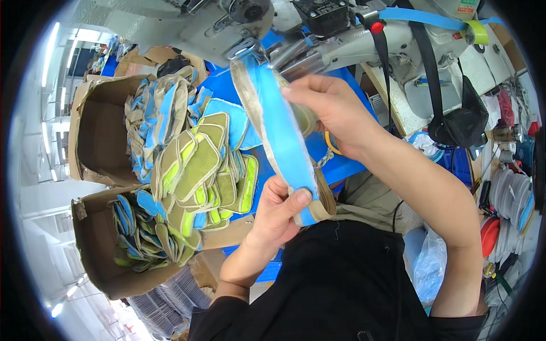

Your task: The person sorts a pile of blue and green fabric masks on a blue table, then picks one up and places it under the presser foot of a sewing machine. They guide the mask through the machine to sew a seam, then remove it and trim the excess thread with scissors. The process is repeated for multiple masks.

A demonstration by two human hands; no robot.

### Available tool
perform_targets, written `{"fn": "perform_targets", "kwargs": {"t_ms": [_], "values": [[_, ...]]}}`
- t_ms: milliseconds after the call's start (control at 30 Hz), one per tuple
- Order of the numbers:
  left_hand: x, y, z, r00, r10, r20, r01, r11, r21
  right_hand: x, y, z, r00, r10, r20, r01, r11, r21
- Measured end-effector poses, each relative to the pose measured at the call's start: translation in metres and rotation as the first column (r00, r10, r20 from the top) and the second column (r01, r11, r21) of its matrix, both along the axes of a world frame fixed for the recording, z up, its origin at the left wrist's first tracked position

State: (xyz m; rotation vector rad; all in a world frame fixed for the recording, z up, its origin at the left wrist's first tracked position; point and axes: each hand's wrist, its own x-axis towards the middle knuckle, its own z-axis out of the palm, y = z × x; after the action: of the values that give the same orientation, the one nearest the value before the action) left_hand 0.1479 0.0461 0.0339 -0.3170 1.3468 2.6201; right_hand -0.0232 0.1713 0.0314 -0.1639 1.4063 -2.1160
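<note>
A long blue fabric strip (pixel 284 142) with beige edging runs down toward me from the sewing machine (pixel 187 28), its far end under the machine's metal presser area. My left hand (pixel 280 211) grips the near end, thumb on top, where the strip folds back in a loop. At the far right edge, my right hand (pixel 330 105) pinches the fabric between thumb and fingers, close to the machine. To the left lies a heap of olive-green mesh pieces (pixel 199 165) with beige binding and bright yellow-green sides.
Beside the heap are bundled beige-and-blue strips (pixel 162 113). Two cardboard boxes stand at the left, the nearer box (pixel 102 250) holding more bound pieces. Blue tape (pixel 421 18) crosses above the machine. A black mesh pouch (pixel 463 122) hangs at right, near stacked white reels (pixel 506 199).
</note>
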Motion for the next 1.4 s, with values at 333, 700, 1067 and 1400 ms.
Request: {"fn": "perform_targets", "kwargs": {"t_ms": [333,700,1067,1400], "values": [[-0.003,-0.002,-0.004,0.999,-0.037,-0.022,0.040,0.986,0.163,0.027,0.000,-0.002,0.961,-0.119,-0.250,0.143,0.986,0.083],[0.001,0.006,-0.004,0.997,0.066,0.038,-0.068,0.996,0.053,0.063,0.025,0.001,0.603,-0.145,-0.785,0.426,0.890,0.163],[-0.001,0.006,-0.003,0.999,0.032,0.005,-0.033,0.996,0.082,0.019,0.007,0.004,0.729,-0.126,-0.673,0.381,0.891,0.246],[-0.001,0.005,-0.003,0.999,-0.003,0.033,0.003,1.000,0.011,0.006,-0.007,0.013,0.770,-0.170,-0.615,0.369,0.904,0.213]]}}
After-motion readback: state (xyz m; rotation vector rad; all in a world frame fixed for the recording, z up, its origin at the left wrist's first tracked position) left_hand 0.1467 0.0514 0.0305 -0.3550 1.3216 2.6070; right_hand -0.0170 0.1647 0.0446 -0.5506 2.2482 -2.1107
